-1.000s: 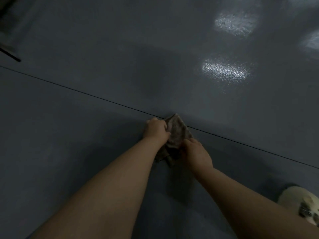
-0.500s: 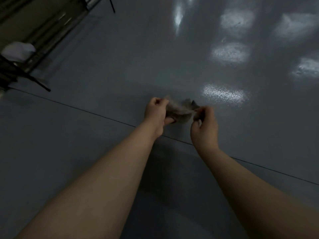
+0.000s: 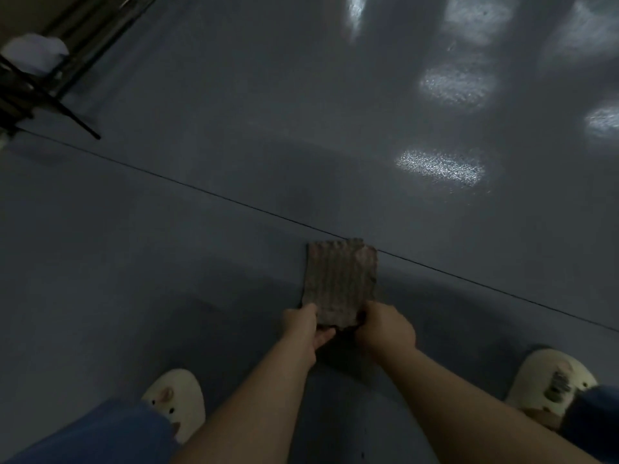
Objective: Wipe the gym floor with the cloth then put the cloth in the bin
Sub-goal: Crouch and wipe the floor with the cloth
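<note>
A brownish ribbed cloth (image 3: 340, 279) is spread out flat in front of me over the dark grey gym floor (image 3: 234, 128). My left hand (image 3: 306, 326) grips its near left corner and my right hand (image 3: 385, 328) grips its near right corner. The cloth's far edge reaches the thin black seam line (image 3: 201, 192) that crosses the floor. Whether the cloth rests on the floor or hangs just above it is unclear. No bin is in view.
My two feet in cream clogs (image 3: 177, 396) (image 3: 552, 380) stand on either side, with blue trouser legs at the bottom corners. A black metal frame (image 3: 50, 95) with a white object (image 3: 37, 51) stands at the far left. Light patches shine on the floor at the right.
The cloth went from a bunched wad between both hands to an unfolded flat sheet. Both hands drew back toward me and lower in view. The camera tilted down, so the feet now show.
</note>
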`<state>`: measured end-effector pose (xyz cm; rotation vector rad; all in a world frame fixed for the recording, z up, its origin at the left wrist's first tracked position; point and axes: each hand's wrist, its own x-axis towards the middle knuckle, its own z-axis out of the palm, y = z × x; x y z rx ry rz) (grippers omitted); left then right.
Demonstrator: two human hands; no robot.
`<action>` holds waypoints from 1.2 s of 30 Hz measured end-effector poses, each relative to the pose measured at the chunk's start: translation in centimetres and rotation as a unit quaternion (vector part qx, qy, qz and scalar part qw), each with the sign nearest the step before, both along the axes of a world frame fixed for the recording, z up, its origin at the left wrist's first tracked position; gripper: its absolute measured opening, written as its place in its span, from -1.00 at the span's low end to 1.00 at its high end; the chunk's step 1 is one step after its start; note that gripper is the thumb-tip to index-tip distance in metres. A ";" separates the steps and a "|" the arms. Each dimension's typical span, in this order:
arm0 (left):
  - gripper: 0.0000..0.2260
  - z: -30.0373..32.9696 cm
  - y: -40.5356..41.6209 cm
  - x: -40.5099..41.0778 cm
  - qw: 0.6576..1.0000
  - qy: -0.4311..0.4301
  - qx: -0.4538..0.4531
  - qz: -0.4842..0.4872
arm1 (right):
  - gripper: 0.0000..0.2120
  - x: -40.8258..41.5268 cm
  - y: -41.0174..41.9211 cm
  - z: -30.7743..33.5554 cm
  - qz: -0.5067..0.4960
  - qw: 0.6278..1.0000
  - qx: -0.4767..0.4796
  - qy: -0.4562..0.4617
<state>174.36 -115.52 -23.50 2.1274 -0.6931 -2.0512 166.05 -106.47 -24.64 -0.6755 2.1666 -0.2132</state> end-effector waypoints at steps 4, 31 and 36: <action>-0.87 1.1 -2.8 -2.4 0.991 0.112 -0.074 0.027 | -0.73 -2.1 -2.5 -0.1 -0.255 0.948 -0.189 0.005; -0.31 -9.3 -17.3 4.9 0.698 -0.382 -0.296 -0.529 | -0.49 0.5 -9.9 -5.2 0.084 0.989 0.018 0.117; -0.34 -9.8 -11.1 6.7 0.653 -0.377 -0.361 -0.549 | -0.45 2.9 -11.3 -5.4 0.044 0.991 0.038 0.121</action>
